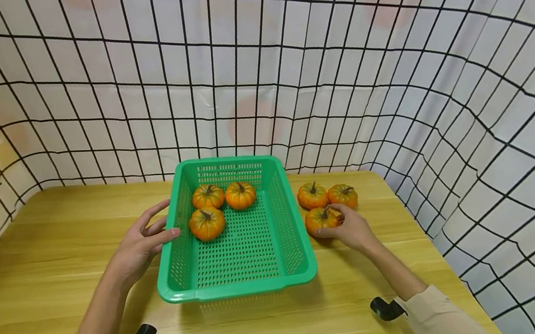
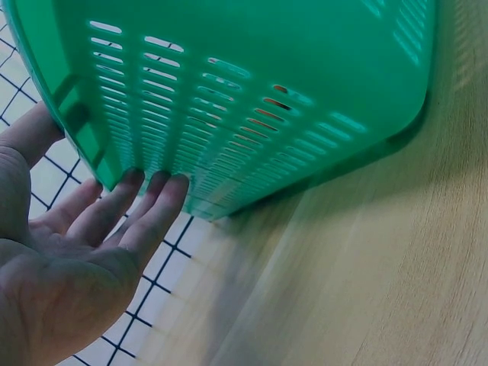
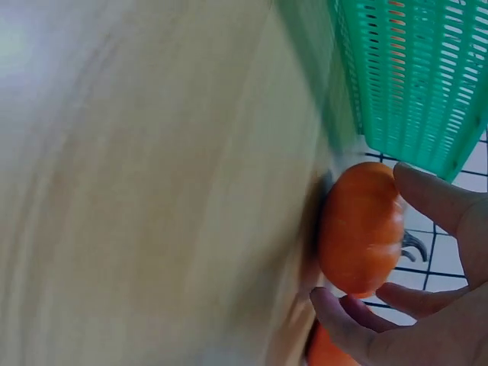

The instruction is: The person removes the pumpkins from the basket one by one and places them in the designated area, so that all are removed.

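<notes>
A green plastic basket [image 1: 235,261] with slotted walls stands on the table, and three small orange pumpkins [image 1: 207,224] lie in its far left part. My left hand [image 1: 137,246] holds the basket's left rim, thumb over the edge; in the left wrist view its fingertips [image 2: 177,187] meet the outer wall under the rim. Right of the basket, my right hand [image 1: 351,228] grips a small pumpkin [image 1: 319,220] between thumb and fingers. In the right wrist view that pumpkin [image 3: 361,229] sits low by the tabletop, its curved stem toward the palm.
Two more pumpkins, one on the left [image 1: 312,195] and one on the right [image 1: 343,196], lie just behind the gripped one. The wooden table [image 1: 47,264] ends at a white backdrop with black netting [image 1: 244,68] at the back and sides.
</notes>
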`<state>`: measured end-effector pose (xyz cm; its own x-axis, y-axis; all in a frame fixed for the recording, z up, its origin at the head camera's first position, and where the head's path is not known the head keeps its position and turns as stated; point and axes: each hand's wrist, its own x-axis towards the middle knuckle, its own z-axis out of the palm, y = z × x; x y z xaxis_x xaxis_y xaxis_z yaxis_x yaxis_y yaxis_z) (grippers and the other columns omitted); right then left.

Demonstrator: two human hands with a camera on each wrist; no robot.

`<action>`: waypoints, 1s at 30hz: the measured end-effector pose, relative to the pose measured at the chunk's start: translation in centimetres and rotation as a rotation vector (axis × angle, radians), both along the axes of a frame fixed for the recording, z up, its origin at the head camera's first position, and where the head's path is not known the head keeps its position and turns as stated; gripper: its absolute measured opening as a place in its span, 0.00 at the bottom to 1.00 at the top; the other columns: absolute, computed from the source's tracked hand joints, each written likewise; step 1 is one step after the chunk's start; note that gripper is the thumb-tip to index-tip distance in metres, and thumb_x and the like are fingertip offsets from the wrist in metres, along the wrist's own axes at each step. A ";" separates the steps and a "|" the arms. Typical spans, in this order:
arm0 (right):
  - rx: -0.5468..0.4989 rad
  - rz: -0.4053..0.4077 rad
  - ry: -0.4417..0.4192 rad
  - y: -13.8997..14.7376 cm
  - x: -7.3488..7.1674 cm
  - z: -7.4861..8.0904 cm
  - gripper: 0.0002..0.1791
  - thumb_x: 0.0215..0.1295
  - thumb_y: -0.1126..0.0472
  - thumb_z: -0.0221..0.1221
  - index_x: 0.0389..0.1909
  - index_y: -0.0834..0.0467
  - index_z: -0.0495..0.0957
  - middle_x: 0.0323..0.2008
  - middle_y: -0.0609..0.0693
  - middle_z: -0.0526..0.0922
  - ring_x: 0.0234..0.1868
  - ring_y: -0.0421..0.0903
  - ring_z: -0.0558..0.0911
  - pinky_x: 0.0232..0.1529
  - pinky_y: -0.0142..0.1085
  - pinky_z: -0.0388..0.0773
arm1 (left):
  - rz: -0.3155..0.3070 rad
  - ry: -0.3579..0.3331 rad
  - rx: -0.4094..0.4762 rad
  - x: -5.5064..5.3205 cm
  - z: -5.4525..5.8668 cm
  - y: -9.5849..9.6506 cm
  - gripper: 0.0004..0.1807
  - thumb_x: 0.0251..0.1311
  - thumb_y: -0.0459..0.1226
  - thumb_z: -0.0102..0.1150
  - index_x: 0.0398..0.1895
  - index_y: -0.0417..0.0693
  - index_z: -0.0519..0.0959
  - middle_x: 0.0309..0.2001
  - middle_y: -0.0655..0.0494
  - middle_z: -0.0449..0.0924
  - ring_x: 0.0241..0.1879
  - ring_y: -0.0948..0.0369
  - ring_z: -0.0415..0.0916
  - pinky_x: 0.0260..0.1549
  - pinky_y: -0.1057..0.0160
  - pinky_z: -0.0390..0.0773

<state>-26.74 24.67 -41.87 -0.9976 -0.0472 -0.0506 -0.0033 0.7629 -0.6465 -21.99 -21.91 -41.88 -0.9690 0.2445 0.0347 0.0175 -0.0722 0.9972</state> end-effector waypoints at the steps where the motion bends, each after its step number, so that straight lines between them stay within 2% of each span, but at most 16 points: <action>1: -0.005 -0.005 0.002 0.0 0.0 0.2 0.50 0.58 0.44 0.72 0.75 0.62 0.61 0.67 0.69 0.72 0.66 0.66 0.73 0.63 0.58 0.73 | 0.000 0.000 -0.001 0.0 0.0 0.0 0.45 0.68 0.32 0.62 0.82 0.54 0.49 0.77 0.33 0.54 0.57 0.57 0.81 0.51 0.58 0.83; 6: -0.017 -0.030 0.034 0.0 -0.2 1.9 0.50 0.60 0.45 0.71 0.76 0.62 0.59 0.67 0.69 0.71 0.66 0.66 0.72 0.62 0.58 0.74 | 0.000 -0.003 0.003 0.1 0.0 0.0 0.45 0.68 0.32 0.62 0.82 0.54 0.49 0.78 0.33 0.53 0.57 0.58 0.81 0.51 0.58 0.83; 16: 0.019 -0.028 0.107 -0.9 -0.5 5.7 0.49 0.61 0.45 0.70 0.77 0.59 0.59 0.66 0.67 0.73 0.67 0.63 0.72 0.63 0.58 0.74 | 0.009 -0.004 -0.004 0.1 0.0 -0.1 0.45 0.68 0.32 0.62 0.82 0.54 0.49 0.78 0.33 0.53 0.57 0.59 0.81 0.51 0.59 0.83; 30: -0.005 0.061 0.138 -4.0 -0.7 9.6 0.46 0.61 0.45 0.69 0.76 0.56 0.62 0.65 0.64 0.75 0.65 0.61 0.74 0.62 0.56 0.74 | 0.009 -0.002 -0.010 0.0 0.0 0.1 0.45 0.68 0.33 0.62 0.82 0.54 0.49 0.77 0.33 0.54 0.57 0.59 0.81 0.52 0.59 0.82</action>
